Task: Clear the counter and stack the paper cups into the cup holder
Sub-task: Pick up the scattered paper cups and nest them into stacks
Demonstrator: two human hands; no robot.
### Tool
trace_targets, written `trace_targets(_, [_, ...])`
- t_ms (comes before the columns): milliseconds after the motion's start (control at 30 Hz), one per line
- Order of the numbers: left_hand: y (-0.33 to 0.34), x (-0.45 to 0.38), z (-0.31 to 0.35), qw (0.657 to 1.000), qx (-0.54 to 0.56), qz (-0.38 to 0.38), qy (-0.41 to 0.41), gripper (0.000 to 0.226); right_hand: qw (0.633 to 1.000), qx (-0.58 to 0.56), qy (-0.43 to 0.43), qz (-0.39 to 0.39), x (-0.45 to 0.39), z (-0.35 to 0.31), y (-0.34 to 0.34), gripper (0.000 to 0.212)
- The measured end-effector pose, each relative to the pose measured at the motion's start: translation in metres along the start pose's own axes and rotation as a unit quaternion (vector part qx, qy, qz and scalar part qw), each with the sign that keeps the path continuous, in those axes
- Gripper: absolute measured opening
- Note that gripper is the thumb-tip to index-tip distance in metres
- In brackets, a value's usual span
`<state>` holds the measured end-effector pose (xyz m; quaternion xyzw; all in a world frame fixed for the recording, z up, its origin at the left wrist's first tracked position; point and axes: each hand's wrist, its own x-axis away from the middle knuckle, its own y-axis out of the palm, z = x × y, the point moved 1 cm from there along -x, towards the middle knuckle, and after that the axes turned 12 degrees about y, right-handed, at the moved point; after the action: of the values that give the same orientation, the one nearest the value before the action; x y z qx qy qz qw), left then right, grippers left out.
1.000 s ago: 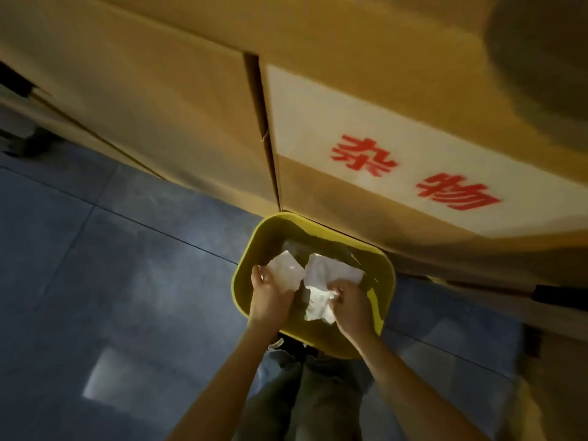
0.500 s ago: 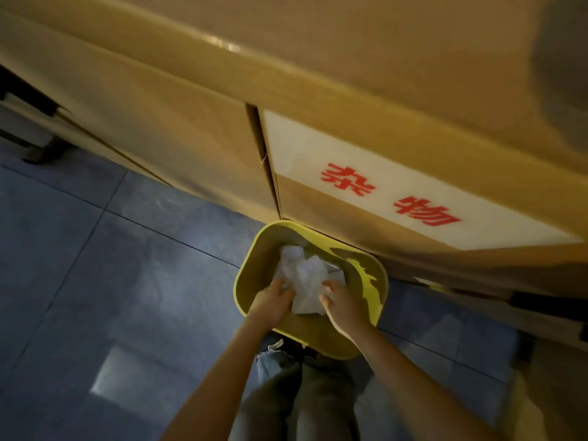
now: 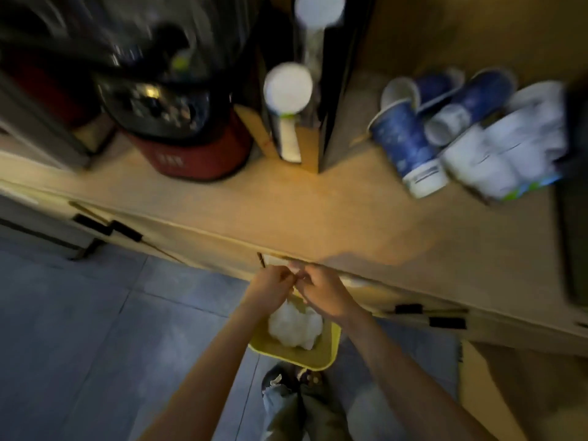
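Both forearms reach forward, the left hand (image 3: 270, 289) and right hand (image 3: 321, 292) meeting fingertip to fingertip; whether they pinch anything I cannot tell through the blur. Directly beneath them a yellow bin (image 3: 296, 354) on grey floor tiles (image 3: 95, 329) holds crumpled white paper (image 3: 294, 326). Beyond them runs the wooden counter (image 3: 318, 211); far right on it lie blue paper cups (image 3: 410, 141), with no legible print.

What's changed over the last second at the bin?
Both hands, left and right, let go of the white paper and rose above the yellow bin, now close together. The view tilted up to the counter. The paper stays in the bin.
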<state>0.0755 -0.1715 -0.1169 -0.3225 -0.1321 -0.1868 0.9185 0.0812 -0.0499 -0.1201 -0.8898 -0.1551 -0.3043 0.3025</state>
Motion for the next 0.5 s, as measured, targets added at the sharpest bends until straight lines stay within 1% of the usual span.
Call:
trace_targets(67, [-0.026,0.001,0.033,0.999,-0.014,0.007,0.035,0.024,0.999,0.008,-0.017,0.042,0.017,-0.029,-0.025,0.022])
trace_targets(100, [-0.038,0.001,0.051,0.998,-0.025,0.016,0.051,0.024,0.998,0.003,-0.020,0.057,0.026,-0.043,-0.038,0.023])
trace_targets(200, [-0.070,-0.001,0.100,0.993,-0.058,0.040,0.099,0.025,0.994,-0.015,-0.038,0.102,0.047,-0.078,-0.082,0.014])
trace_targets(267, [-0.084,-0.006,0.132,0.986,-0.072,0.058,0.141,0.026,0.988,-0.018,-0.060,0.143,0.061,-0.094,-0.114,0.014])
trace_targets(400, [-0.093,-0.018,0.196,0.964,-0.083,0.120,0.221,0.018,0.966,-0.061,-0.088,0.234,0.088,-0.107,-0.176,0.013])
trace_targets(500, [-0.084,-0.032,0.238,0.942,-0.118,0.167,0.265,0.020,0.949,-0.057,-0.081,0.299,0.099,-0.102,-0.216,0.016])
